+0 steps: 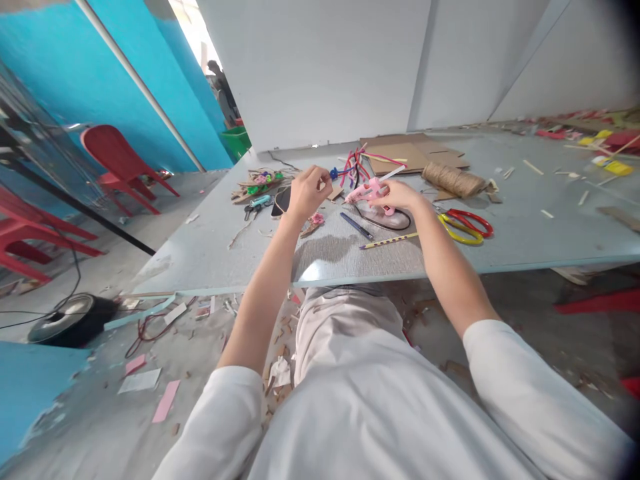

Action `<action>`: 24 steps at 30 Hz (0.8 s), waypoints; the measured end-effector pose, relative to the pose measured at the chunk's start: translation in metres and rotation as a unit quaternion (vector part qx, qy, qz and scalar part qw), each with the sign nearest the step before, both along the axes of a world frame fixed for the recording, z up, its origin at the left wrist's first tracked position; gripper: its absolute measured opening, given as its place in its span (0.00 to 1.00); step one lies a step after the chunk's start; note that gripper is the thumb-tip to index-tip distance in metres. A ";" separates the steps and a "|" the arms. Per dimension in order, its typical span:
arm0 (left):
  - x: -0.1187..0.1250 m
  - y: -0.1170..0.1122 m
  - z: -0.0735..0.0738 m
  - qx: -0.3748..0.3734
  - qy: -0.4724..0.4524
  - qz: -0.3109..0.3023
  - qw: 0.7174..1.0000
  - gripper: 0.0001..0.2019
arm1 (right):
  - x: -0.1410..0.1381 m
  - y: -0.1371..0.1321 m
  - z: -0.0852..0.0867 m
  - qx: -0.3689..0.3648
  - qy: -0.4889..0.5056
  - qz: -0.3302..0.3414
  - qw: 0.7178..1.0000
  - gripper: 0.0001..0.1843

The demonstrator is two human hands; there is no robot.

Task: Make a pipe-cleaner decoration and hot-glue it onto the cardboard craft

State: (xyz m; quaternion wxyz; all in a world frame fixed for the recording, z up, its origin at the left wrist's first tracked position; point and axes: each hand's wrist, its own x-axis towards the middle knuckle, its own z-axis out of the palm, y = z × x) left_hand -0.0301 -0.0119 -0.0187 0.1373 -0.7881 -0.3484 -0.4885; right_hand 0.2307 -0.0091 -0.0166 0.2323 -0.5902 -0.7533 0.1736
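My right hand (pixel 400 196) is closed around a pink hot glue gun (pixel 369 191). A white glue stick (pixel 393 173) sticks out of its back, and its nozzle points left. To the left, my left hand (pixel 309 190) is raised with thumb and fingers pinched together; what they hold, if anything, I cannot make out. A small blue curled piece (pixel 334 173) shows beside its fingertips; whether it is touched is unclear. Below the hands lie a dark pen (pixel 357 226), a patterned pencil (pixel 389 241) and a small pink flower-like piece (pixel 317 219).
Yellow-and-red-handled scissors (pixel 465 227) and a twine roll (pixel 453 180) lie on the right. Behind are cardboard sheets (pixel 415 150) and pipe cleaners (pixel 355 163). A phone (pixel 281 202) and keys (pixel 251 211) lie left. A red chair (pixel 117 163) stands beyond the table.
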 end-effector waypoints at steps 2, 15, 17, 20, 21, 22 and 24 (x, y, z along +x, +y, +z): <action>0.001 -0.002 0.001 0.013 0.025 0.010 1.000 0.04 | 0.005 -0.014 0.013 0.028 -0.042 -0.058 0.997 0.29; 0.014 -0.028 0.031 0.088 0.205 -0.088 0.971 0.16 | -0.040 -0.055 0.058 0.100 0.181 0.129 0.970 0.19; 0.007 -0.028 0.038 0.099 0.207 -0.094 0.969 0.16 | -0.042 -0.057 0.064 0.128 0.183 0.130 0.966 0.19; -0.006 -0.027 0.048 0.125 0.219 -0.111 0.961 0.16 | -0.050 -0.057 0.069 0.146 0.166 0.131 0.966 0.16; -0.010 -0.027 0.050 0.125 0.223 -0.118 0.960 0.16 | -0.053 -0.057 0.070 0.144 0.162 0.132 0.967 0.15; -0.012 -0.028 0.052 0.120 0.226 -0.124 0.959 0.16 | -0.056 -0.056 0.071 0.141 0.161 0.135 0.968 0.14; -0.016 -0.029 0.056 0.109 0.226 -0.137 0.958 0.16 | -0.063 -0.055 0.072 0.140 0.167 0.137 0.966 0.12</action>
